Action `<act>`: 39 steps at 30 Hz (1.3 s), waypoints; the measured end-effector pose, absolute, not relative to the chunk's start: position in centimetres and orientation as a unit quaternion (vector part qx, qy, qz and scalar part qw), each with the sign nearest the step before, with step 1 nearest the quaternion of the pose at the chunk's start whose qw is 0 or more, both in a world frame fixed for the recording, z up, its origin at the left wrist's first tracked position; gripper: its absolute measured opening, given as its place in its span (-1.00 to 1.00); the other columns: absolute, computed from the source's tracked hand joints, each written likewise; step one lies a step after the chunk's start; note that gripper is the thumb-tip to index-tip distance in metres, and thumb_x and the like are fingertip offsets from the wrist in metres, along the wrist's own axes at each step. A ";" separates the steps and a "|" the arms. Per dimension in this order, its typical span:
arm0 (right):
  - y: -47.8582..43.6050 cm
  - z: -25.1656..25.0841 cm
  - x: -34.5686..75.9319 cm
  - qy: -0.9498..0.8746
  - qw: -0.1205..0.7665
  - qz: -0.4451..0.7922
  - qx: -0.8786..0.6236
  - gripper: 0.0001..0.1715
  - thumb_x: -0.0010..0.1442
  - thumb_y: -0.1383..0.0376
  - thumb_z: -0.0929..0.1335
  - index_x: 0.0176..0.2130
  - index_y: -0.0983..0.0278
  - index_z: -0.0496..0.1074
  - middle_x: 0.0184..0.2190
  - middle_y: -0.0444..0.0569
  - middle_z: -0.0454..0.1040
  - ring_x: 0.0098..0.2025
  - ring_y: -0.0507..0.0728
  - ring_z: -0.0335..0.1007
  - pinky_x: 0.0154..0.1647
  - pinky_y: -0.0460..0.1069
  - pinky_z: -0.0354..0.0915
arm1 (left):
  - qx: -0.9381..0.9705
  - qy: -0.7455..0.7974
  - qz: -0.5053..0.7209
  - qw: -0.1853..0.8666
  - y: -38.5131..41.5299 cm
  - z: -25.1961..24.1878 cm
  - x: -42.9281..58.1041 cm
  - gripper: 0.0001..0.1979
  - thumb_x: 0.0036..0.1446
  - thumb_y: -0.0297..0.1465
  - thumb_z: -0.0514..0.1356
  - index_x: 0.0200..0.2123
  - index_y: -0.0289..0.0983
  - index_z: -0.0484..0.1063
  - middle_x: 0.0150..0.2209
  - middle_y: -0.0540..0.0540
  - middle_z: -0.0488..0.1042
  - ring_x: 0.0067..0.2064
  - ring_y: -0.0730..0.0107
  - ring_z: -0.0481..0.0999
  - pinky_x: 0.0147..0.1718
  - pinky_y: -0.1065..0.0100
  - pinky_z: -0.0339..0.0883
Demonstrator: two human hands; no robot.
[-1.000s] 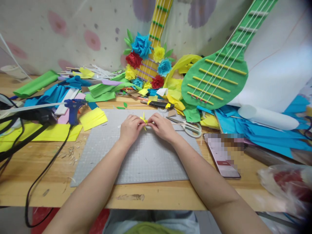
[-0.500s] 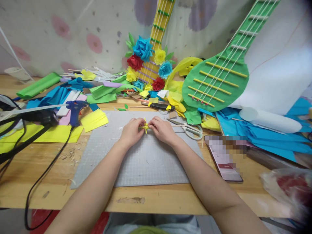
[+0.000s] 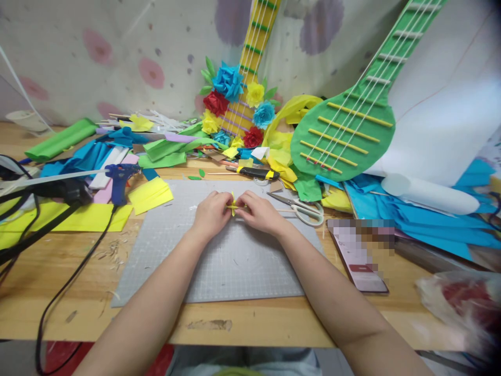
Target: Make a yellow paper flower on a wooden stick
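Both hands meet over the grey cutting mat (image 3: pixel 242 266), close to its far edge. Between the fingertips is a small yellow paper flower (image 3: pixel 234 204), mostly hidden by the fingers. My left hand (image 3: pixel 213 213) pinches it from the left side. On the right, my right hand (image 3: pixel 256 210) closes its fingers round the flower's other side. A thin pale stick (image 3: pixel 287 210) sticks out to the right beyond my right hand, apparently in line with the flower. Scissors (image 3: pixel 307 211) with white handles lie just right of that hand, on the mat's edge.
A blue glue gun (image 3: pixel 118 183) with a black cord and yellow paper (image 3: pixel 151 196) lie left. Behind are a utility knife (image 3: pixel 256 172), a flowered yellow paper instrument (image 3: pixel 250 57) and a green one (image 3: pixel 344 136). A phone (image 3: pixel 358 256) and blue paper (image 3: pixel 426 224) lie right.
My right hand has shifted slightly left, closer to my left hand, and its fingers cover more of the yellow flower. The whole view has shifted a little.
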State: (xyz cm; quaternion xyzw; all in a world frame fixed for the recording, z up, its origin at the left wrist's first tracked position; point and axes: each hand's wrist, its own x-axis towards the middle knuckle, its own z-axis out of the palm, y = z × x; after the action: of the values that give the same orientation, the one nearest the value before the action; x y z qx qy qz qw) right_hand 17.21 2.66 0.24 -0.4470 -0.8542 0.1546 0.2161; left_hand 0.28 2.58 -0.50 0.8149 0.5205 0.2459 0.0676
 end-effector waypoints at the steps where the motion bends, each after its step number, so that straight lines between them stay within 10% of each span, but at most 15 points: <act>1: 2.7 0.2 17.2 -0.855 0.219 0.156 -0.443 -0.88 0.17 0.28 0.25 -0.25 0.25 0.32 -0.28 -0.08 0.34 -0.29 0.02 0.29 -0.29 -0.10 0.15 | 0.815 0.522 0.243 0.064 2.6 -0.5 0.3 -0.90 -0.03 -0.48 0.12 -0.38 -0.20 0.30 -0.40 0.00 0.40 -0.29 0.36 0.34 -0.40 0.37 0.14; 27: 2.7 0.3 17.6 -0.854 0.196 0.097 -0.472 -0.90 0.15 0.38 0.23 -0.34 0.24 0.32 -0.39 -0.10 0.44 -0.34 0.03 0.30 -0.37 -0.11 0.05 | 0.818 0.522 0.237 0.058 2.6 -0.4 0.2 -0.84 -0.04 -0.53 0.08 -0.35 -0.19 0.29 -0.38 -0.02 0.39 -0.27 0.34 0.35 -0.36 0.35 0.18; 39: 2.4 0.6 17.0 -0.858 0.193 0.078 -0.470 -0.66 0.17 0.04 0.23 -0.30 0.27 0.29 -0.35 -0.06 0.41 -0.31 0.06 0.28 -0.36 -0.08 0.04 | 0.812 0.534 0.232 0.052 2.7 -0.7 0.5 -0.90 -0.02 -0.43 0.13 -0.34 -0.20 0.30 -0.38 -0.03 0.42 -0.29 0.31 0.36 -0.39 0.34 0.15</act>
State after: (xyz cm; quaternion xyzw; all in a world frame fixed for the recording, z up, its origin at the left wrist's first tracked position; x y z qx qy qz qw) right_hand 16.98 2.44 0.59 -0.4702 -0.8576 0.0777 0.1934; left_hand 0.52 2.70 -0.69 0.8115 0.5337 0.2320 0.0524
